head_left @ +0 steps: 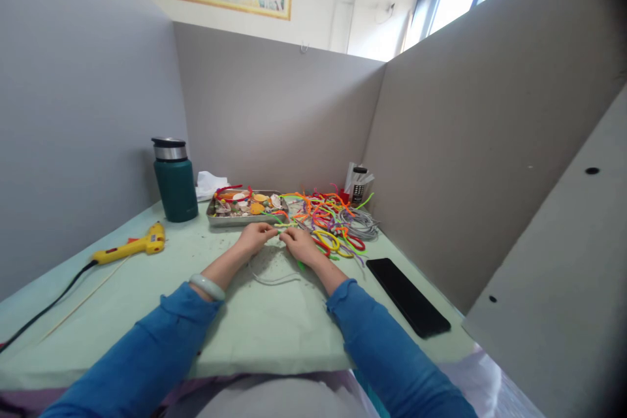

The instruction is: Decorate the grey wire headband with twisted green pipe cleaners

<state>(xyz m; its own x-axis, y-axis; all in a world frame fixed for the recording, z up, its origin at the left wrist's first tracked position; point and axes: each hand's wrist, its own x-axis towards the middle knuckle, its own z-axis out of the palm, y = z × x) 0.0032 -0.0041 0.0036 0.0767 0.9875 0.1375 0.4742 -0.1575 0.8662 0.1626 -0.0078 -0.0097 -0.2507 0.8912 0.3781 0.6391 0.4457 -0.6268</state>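
Observation:
My left hand and my right hand rest close together on the pale green table, fingers pinched. Between them runs a thin green pipe cleaner, gripped by both hands. Just beyond lies a heap of coloured pipe cleaners in orange, red, yellow, green and grey. A white wire loop lies on the table under my wrists. Both sleeves are blue, and a pale bangle circles my left wrist.
A metal tray of small craft bits stands behind my hands. A teal flask and a yellow glue gun with black cord sit at left, a black phone at right. Grey partitions enclose the desk.

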